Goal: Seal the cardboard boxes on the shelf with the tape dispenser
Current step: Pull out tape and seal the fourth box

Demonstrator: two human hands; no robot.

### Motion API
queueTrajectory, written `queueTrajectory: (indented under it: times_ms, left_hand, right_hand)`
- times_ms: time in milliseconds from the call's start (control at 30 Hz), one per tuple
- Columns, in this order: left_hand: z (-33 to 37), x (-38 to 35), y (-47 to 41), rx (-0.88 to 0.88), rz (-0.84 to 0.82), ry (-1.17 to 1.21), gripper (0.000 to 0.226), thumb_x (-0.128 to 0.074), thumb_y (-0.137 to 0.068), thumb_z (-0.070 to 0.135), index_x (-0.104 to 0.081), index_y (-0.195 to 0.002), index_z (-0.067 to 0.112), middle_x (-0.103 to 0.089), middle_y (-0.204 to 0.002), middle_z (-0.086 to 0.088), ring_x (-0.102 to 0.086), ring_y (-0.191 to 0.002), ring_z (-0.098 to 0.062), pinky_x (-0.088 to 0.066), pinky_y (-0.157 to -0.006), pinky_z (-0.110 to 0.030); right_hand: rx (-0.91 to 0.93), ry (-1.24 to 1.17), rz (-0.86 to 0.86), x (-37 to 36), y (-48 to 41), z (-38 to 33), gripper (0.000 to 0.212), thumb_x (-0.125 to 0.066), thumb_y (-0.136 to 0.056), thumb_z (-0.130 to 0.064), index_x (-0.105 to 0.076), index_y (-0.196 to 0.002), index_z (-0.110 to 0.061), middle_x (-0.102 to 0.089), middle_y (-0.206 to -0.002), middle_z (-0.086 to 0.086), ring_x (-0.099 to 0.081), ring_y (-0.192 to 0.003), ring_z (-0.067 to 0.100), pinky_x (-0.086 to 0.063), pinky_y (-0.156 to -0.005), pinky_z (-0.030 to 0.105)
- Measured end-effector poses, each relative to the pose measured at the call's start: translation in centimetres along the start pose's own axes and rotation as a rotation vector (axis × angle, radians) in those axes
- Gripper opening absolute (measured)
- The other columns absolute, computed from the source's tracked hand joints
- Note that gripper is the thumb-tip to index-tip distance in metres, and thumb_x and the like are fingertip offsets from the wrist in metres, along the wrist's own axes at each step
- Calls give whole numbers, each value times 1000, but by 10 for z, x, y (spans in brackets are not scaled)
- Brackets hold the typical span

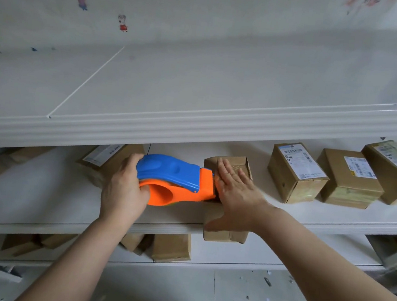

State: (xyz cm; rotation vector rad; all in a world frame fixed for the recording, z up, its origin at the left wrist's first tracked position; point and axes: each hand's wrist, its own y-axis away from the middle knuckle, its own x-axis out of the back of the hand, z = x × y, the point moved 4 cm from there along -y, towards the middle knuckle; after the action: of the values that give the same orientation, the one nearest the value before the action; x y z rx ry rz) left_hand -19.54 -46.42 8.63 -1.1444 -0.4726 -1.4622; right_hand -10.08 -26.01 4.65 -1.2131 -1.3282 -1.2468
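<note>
Left hand (pixel 126 187) grips blue-and-orange plastic tape dispenser (pixel 175 179), right hand (pixel 235 190) flat on small brown cardboard box (pixel 224 233) — taping step in hand, next probably needs steady pull across seam.

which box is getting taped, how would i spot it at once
Find the white middle shelf. At its front edge, the box sits under the flat right hand, with the blue and orange tape dispenser held by the left hand against it. Unlike the three boxes to its right, it shows no shipping label.

Box top (pixel 233 163) under right hand (pixel 236 190) (mostly hidden), labels (pixel 297 160) unreadable
</note>
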Motion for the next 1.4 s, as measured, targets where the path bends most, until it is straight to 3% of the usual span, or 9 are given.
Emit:
queueTrajectory:
  times_ms: [367, 533, 700, 867, 1033, 1100, 1167, 1300, 1400]
  left_hand:
    - [-52, 17, -16, 98, 2, -8, 63, -56, -75, 0, -47, -132, 24, -59, -117, -17, -55, -98, -44, -47, -71, -43]
    - [-48, 6, -7, 75, -43, -25, 64, -54, -76, -2, -46, -133, 24, -61, -115, -14, -56, -96, -42, -42, -67, -37]
    - [-35, -23, 8, 58, -137, -17, 63, -54, -78, 1, -43, -135, 26, -63, -107, -10, -58, -89, -37, -44, -64, -34]
    - [-41, -23, 8, 129, -88, 80, 58, -54, -78, 4, -46, -129, 30, -66, -101, -8, -59, -87, -37, -48, -66, -38]
    - [-24, -7, 2, 67, 8, 103, 60, -56, -76, 3, -46, -128, 30, -64, -106, -3, -58, -90, -35, -45, -67, -35]
    - [-7, -7, -2, -9, 23, 42, 62, -57, -74, 1, -47, -128, 30, -61, -115, -1, -58, -94, -34, -42, -66, -33]
    - [13, -17, 0, -157, -28, -114, 62, -58, -73, 1, -49, -127, 30, -56, -124, 2, -60, -97, -33, -42, -63, -32]
    - [16, -35, -2, -120, -79, -185, 56, -57, -76, 0, -48, -127, 23, -56, -124, -5, -60, -99, -35, -47, -66, -36]
    - [10, -34, -8, -18, -69, -172, 54, -53, -78, -1, -47, -126, 21, -56, -122, -8, -59, -97, -39, -45, -66, -39]
  right_hand:
    - [19, 69, 6, -12, 0, 4, 132, -61, -66, -76, 23, -148, -13, 25, -157, 6, 33, -133, 12, 17, -114, 35]
    - [44, 6, 3, -10, 1, 4, 124, -59, -65, -79, 31, -140, -41, 22, -157, 8, 25, -143, 16, 14, -115, 36]
    - [0, -6, -13, -4, -4, -1, 102, -67, -73, -59, -2, -149, -40, 11, -160, 13, 13, -148, 23, 2, -119, 45]
    - [48, -38, 115, 11, -20, -12, 61, -70, -74, -30, -44, -129, -29, -32, -144, 10, -25, -139, 29, -29, -109, 48]
    - [39, -572, 463, 12, -3, 14, 21, -69, -77, -21, -52, -87, -29, -60, -119, 6, -62, -101, 26, -52, -81, 37]
    - [-77, -724, 530, -6, 10, 40, 23, -74, -80, -20, -52, -77, -21, -68, -110, 3, -68, -96, 19, -55, -79, 37]
    - [-162, -731, 394, -32, 21, 58, 26, -80, -75, -23, -55, -80, -17, -69, -110, 0, -67, -100, 17, -55, -84, 36]
    - [-222, -598, 218, -53, 27, 55, 86, -88, -60, -42, -43, -130, -20, -53, -136, -5, -52, -122, 18, -42, -98, 30]
    - [-141, -578, 203, -51, 9, 32, 109, -85, -60, -48, -24, -147, -23, -36, -150, -6, -38, -135, 16, -32, -109, 30]
